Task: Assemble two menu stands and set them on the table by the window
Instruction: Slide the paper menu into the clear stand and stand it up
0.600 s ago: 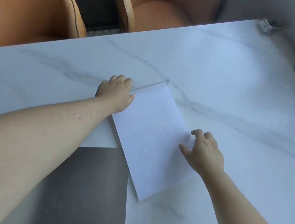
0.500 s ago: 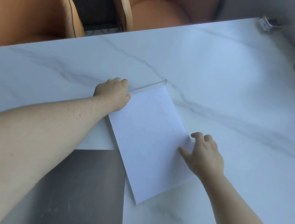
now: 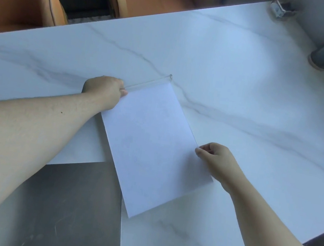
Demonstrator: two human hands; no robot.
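Your left hand (image 3: pixel 104 90) is closed on the top left corner of the white sheet (image 3: pixel 153 146), right by the clear stand edge (image 3: pixel 149 83). Your right hand (image 3: pixel 217 162), at 3 o'clock from the sheet, pinches its right edge. Both lie on the marble table (image 3: pixel 246 82).

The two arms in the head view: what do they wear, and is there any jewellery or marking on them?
Both forearms are bare, with no sleeve in view. The left hand and right hand wear no glove, ring, watch or bracelet. One small dark mole shows on the left forearm.
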